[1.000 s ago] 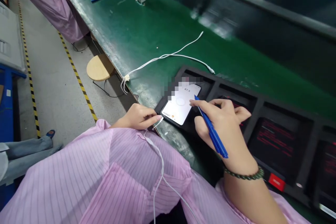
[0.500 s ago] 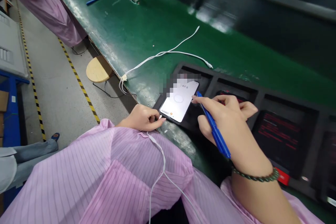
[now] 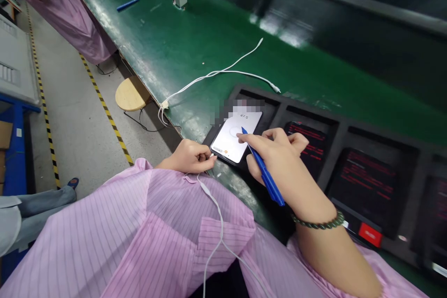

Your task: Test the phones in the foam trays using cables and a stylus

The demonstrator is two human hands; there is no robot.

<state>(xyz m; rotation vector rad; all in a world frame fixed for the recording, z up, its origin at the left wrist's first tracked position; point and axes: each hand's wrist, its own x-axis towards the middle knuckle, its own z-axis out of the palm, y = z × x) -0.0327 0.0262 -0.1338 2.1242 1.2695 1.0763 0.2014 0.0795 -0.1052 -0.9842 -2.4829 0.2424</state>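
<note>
A smartphone (image 3: 234,137) with a lit white screen lies at the left end of a dark foam tray (image 3: 345,125); its upper part is pixelated. At the phone's lower edge, my left hand (image 3: 190,156) pinches the plug end of a white cable (image 3: 213,198), which hangs down over my pink striped gown. My right hand (image 3: 279,156) is over the phone with its index fingertip at the screen's middle. A blue pen (image 3: 267,174) is gripped in that same hand, its tip pointing up and left. Whether the fingertip touches the glass is hard to tell.
Further phones with red text, such as one dark phone (image 3: 368,179), sit in the tray. Two crossing white cables (image 3: 223,71) and another blue pen (image 3: 128,4) lie on the green table (image 3: 157,46). A round stool (image 3: 131,94) stands left. A pink-gowned person (image 3: 66,14) is at upper left.
My right hand, with the pen, has moved left from the phone's right edge to over the middle of its screen. My left hand keeps its pinch at the phone's lower edge.
</note>
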